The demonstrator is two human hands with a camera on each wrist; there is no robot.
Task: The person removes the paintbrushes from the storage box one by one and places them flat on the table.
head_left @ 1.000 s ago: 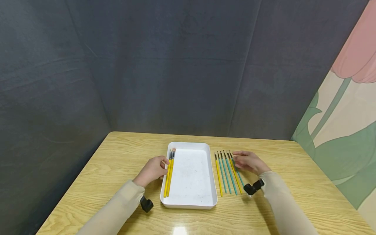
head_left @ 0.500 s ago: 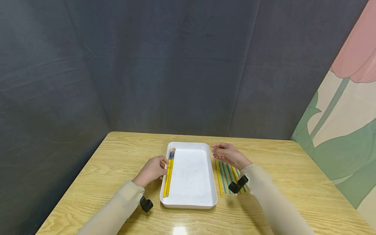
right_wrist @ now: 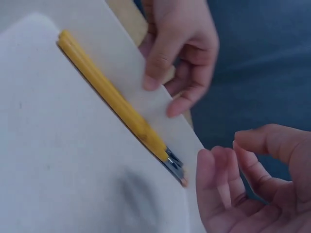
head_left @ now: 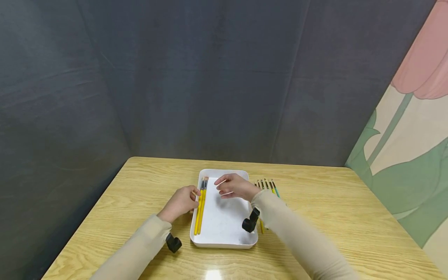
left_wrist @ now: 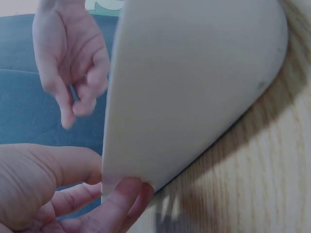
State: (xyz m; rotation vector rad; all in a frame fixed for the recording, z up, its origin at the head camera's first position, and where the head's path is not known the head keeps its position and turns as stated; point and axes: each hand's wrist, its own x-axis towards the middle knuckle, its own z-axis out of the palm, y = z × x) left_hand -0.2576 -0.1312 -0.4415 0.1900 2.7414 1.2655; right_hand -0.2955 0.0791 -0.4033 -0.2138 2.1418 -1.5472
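A white tray lies on the table with two yellow-handled paintbrushes side by side along its left wall, bristles at the far end. My left hand grips the tray's left rim; in the left wrist view its fingertips press the outer wall. Over the middle of the tray hovers my right hand, holding nothing, its fingers loosely bent and apart from the brushes. Right of the tray lies a row of several thinner paintbrushes, yellow and teal, partly hidden by my right sleeve.
The wooden table extends on both sides of the tray. A dark curtain stands behind it and to the left. On the right is a wall with a painted flower.
My right hand has moved left, from the row of thin paintbrushes across to above the tray. My left hand stays at the tray's rim, and the brushes appear to lie as before.
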